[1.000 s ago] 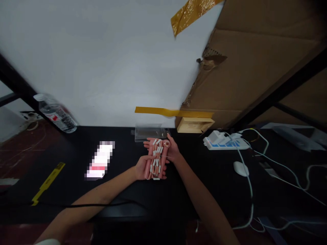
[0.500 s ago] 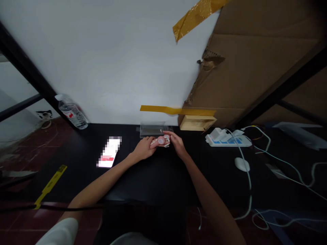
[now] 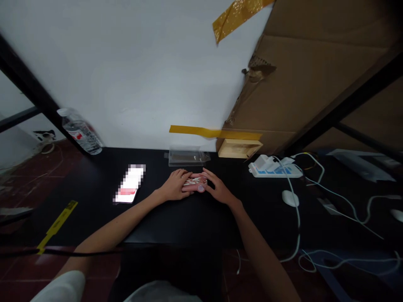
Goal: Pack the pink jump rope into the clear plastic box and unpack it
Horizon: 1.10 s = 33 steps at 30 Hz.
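Between my two hands, low over the black table point(image 3: 157, 226), is a small pink object point(image 3: 190, 188) with white, striped pieces along its middle. A pale round spot shows at its near right corner; its exact kind I cannot make out. My left hand point(image 3: 174, 184) grips the left end, thumb on the near side and fingers across the far side. At the right end, my right hand point(image 3: 218, 188) holds it between a curved forefinger and the thumb. Both ends are partly covered by fingers. Just beyond the hands lies a clear plastic box point(image 3: 182, 157).
To the left are a lit phone point(image 3: 129, 183) and a water bottle point(image 3: 81, 132). A shallow wooden box point(image 3: 239, 149) stands at the back against cardboard point(image 3: 308, 84). Rightward are a power strip point(image 3: 275, 169), a white mouse point(image 3: 290, 198) and loose white cables point(image 3: 297, 222).
The pink object has turned so its white middle faces up, and it sits slightly nearer me. My right hand has closed on its right end. The view has shifted a little.
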Tool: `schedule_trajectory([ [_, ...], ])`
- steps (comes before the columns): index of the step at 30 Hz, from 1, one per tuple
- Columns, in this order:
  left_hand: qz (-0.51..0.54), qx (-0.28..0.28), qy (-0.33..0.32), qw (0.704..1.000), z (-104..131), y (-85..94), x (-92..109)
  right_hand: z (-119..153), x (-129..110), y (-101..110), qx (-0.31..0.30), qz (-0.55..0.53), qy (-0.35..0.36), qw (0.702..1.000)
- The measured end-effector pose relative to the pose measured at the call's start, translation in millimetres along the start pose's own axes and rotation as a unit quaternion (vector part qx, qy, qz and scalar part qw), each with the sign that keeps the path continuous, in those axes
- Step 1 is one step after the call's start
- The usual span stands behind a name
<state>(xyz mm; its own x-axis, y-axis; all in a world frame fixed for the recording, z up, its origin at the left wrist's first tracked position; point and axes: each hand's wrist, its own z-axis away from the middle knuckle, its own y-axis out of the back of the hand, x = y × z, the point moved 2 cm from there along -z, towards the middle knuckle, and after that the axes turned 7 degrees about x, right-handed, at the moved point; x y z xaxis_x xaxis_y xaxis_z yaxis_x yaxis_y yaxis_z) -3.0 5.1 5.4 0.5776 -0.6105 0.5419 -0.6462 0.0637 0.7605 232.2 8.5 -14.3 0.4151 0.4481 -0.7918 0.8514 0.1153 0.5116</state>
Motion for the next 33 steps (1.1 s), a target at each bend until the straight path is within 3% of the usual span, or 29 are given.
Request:
schedule_trajectory([
  [6,0.004,-0.006,-0.036,0.999,15.4,12.0,-12.1,5.9,-1.5,-1.3,-0.034,0.048,0.011,0.998],
  [9,-0.035,0.004,-0.031,0.999,18.1,8.3,-17.6,6.3,-1.7,-4.8,-0.047,0.074,0.010,0.996],
  [13,-0.086,0.013,-0.024,0.996,13.3,-0.7,-22.0,0.9,3.7,-9.5,-0.017,0.108,0.013,0.994],
  [19,-0.085,0.029,-0.017,0.996,5.9,-6.6,-23.5,-11.7,7.0,-12.3,-0.005,0.134,0.049,0.990],
  [26,-0.042,0.027,-0.030,0.998,7.4,-0.6,-23.5,-7.0,-6.6,-2.1,-0.018,0.079,0.027,0.996],
  [33,-0.057,0.044,-0.026,0.997,10.2,-2.7,-25.7,-4.2,-3.9,8.4,-0.015,0.107,0.026,0.994],
])
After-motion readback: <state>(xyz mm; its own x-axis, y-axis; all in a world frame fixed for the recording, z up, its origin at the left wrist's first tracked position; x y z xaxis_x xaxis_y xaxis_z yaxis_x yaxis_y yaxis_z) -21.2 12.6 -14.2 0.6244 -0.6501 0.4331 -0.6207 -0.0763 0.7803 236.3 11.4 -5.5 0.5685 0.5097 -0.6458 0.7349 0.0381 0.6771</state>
